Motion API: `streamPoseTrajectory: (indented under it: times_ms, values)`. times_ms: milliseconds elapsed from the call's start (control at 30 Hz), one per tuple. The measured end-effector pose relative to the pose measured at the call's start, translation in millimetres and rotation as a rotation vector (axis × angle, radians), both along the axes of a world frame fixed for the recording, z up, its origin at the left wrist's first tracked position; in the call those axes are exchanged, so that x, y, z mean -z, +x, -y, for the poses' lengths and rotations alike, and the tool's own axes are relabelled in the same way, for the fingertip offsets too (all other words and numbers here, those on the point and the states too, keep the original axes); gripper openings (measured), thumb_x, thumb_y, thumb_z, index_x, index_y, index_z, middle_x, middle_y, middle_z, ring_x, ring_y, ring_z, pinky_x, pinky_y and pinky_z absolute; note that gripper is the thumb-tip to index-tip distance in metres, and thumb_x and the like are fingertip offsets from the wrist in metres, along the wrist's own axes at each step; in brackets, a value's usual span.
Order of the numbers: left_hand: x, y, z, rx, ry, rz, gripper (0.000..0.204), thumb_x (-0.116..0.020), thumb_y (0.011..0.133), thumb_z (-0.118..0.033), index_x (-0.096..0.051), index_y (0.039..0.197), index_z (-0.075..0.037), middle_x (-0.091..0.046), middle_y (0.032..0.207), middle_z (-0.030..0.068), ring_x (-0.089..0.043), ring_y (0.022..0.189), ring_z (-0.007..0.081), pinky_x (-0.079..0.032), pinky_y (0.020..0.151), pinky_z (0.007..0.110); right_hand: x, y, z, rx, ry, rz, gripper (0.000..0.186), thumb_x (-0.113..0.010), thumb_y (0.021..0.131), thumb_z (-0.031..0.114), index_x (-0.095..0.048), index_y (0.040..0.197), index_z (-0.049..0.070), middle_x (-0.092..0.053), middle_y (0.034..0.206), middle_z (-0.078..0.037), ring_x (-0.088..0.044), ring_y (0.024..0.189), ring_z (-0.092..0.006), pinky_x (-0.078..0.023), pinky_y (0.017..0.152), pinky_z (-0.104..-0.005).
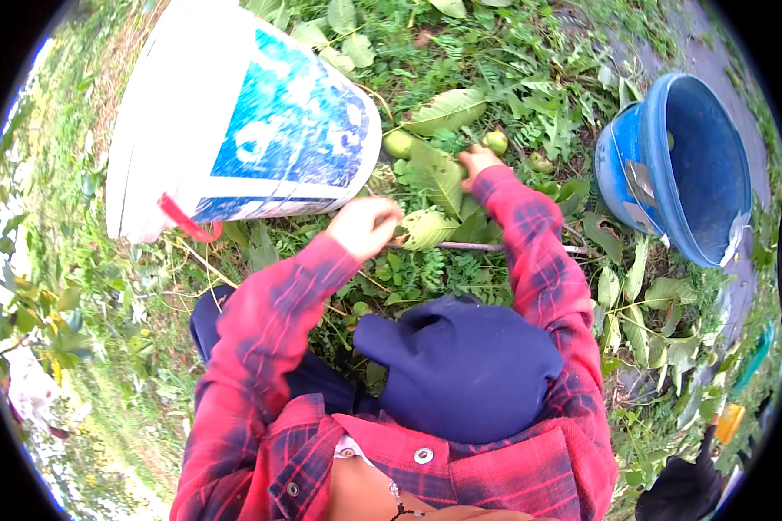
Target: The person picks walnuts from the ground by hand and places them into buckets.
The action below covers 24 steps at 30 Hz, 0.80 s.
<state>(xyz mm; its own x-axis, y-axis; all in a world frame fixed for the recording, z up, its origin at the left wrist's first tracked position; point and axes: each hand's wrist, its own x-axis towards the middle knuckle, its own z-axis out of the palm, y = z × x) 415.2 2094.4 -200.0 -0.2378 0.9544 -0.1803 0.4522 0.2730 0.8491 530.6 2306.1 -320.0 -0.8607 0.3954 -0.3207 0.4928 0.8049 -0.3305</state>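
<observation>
My left hand [365, 224] is beside the lower rim of a white bucket [169, 104] with a blue label, its fingers curled closed at a leaf [428, 229]; what they hold, if anything, is unclear. My right hand [478, 165] reaches into the leaves with fingers apart and curved, partly hidden. Just around it lie green round fruits, one [495, 141] above it and another [398, 143] to its left, with a large leaf [434, 174] between the hands.
A blue bucket [704, 174] with fruit inside tilts at the right, near a grey strip [737, 113]. A stick [469, 246] lies among the weeds. My navy-clad knee [460, 373] is below my hands. A dark object [678, 486] and a yellow item [730, 421] sit at lower right.
</observation>
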Motion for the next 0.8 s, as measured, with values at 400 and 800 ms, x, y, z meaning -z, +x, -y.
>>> streamPoseTrajectory:
  times_ms: [400,800]
  values:
    - [134.9,-29.1,-122.7,0.096,-0.448,-1.177,0.022,-0.042,0.069,-0.006,-0.044,0.090,-0.005,-0.046,0.086,0.0166,-0.049,0.081,0.0303,-0.043,0.065,0.038,-6.2,68.9,-15.7,0.739,-1.574,-0.767,0.032,-0.042,0.075,0.026,-0.051,0.096,0.004,-0.055,0.084,-0.011,-0.054,0.068,-0.0177,-0.046,0.059,-0.0294]
    - [20.6,-10.4,-66.8,-0.475,-0.003,0.524,0.033,-0.058,0.065,-0.021,-0.049,0.091,-0.002,-0.055,0.083,0.0105,-0.056,0.059,0.0163,-0.044,0.045,0.022,-66.6,140.6,-65.2,0.816,-0.347,-0.720,0.022,-0.058,0.067,0.015,-0.055,0.087,0.006,-0.059,0.074,-0.006,-0.056,0.067,-0.0152,-0.042,0.063,-0.0265]
